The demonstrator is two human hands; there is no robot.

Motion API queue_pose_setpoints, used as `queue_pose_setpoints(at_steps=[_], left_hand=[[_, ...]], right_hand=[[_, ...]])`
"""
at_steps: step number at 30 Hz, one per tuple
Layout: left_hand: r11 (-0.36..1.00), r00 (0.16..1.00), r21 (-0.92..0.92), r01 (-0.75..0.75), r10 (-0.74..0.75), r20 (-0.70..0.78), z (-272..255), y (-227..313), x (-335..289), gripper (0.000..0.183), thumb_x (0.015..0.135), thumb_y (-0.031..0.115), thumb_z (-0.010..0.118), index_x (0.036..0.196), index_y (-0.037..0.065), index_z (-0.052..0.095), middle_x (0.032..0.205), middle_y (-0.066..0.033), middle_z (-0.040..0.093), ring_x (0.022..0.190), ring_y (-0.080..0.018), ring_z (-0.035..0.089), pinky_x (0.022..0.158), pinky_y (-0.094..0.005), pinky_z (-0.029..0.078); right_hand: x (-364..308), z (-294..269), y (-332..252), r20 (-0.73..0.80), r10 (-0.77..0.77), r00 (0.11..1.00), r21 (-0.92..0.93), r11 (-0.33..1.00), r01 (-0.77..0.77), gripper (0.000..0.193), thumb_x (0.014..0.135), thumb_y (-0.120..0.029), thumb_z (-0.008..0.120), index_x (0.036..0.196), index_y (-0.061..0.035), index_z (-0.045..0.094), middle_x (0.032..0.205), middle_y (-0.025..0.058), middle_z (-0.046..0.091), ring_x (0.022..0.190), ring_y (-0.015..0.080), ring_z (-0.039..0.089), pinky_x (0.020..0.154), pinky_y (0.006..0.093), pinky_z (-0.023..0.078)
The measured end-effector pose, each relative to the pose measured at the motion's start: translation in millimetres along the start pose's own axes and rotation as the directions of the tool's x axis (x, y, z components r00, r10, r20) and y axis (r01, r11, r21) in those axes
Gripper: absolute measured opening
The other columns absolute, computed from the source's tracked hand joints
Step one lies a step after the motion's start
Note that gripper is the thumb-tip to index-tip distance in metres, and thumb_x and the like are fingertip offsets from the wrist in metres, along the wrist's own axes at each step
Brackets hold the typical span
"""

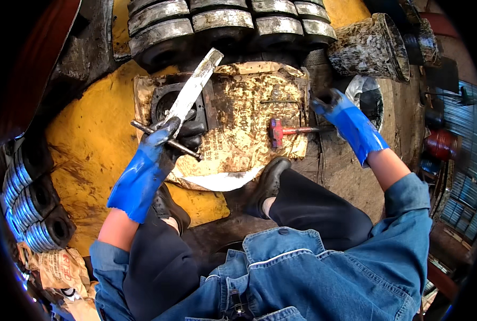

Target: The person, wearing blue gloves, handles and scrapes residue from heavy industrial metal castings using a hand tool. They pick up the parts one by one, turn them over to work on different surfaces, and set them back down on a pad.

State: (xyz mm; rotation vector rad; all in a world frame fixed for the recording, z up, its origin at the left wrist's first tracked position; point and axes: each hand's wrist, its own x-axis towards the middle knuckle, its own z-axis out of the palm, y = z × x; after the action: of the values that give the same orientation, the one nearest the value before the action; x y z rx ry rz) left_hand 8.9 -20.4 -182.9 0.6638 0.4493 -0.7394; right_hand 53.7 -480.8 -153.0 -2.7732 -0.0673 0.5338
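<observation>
My left hand (161, 142), in a blue glove with blackened fingers, is closed around a tool with a long flat silver blade (195, 85) and a thin crossbar handle (187, 150). Beneath it, a dark square metal block with a round opening (166, 101) lies on a grease-stained paper sack (238, 144); black pieces beside the block are partly hidden by the hand. My right hand (337, 109), gloved the same way, hovers past the sack's right edge. Its dark fingers are loosely curled and apart, with nothing visible between them. Close by lies a red-headed hammer (277, 132).
Rows of heavy metal rings (222, 21) stand at the far side, with more rings (40, 198) at the left. A grease-smeared cylinder (369, 48) lies at the far right, near a plastic-lined round container (367, 99). A thin rod (281, 101) rests on the sack. My feet flank its near edge.
</observation>
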Motion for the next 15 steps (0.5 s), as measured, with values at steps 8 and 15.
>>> queue_pose_setpoints(at_steps=[8,15], left_hand=[[0.886,0.95,0.461,-0.048,0.183,-0.252,12.5,29.9,-31.4,0.04,0.093,0.02,0.056,0.119,-0.01,0.054,0.09,-0.0214,0.068,0.07,-0.0245,0.068,0.057,-0.0321,0.057],[0.713,0.895,0.691,0.119,0.225,-0.385,-16.0,60.1,-82.6,0.04,0.095,0.025,0.057,0.122,-0.004,0.057,0.081,-0.017,0.07,0.05,-0.019,0.062,0.042,-0.0309,0.051]], right_hand=[[-21.2,125.0,132.6,0.071,0.605,0.793,-0.326,0.765,-0.555,0.057,0.073,-0.043,0.077,0.109,-0.0016,0.065,0.105,0.0236,0.067,0.098,0.0379,0.064,0.082,0.0423,0.052],[28.4,137.5,84.8,0.084,0.554,0.828,-0.225,0.82,-0.526,0.039,0.075,-0.037,0.075,0.097,-0.0045,0.072,0.103,0.0209,0.068,0.101,0.0368,0.065,0.086,0.0429,0.053]])
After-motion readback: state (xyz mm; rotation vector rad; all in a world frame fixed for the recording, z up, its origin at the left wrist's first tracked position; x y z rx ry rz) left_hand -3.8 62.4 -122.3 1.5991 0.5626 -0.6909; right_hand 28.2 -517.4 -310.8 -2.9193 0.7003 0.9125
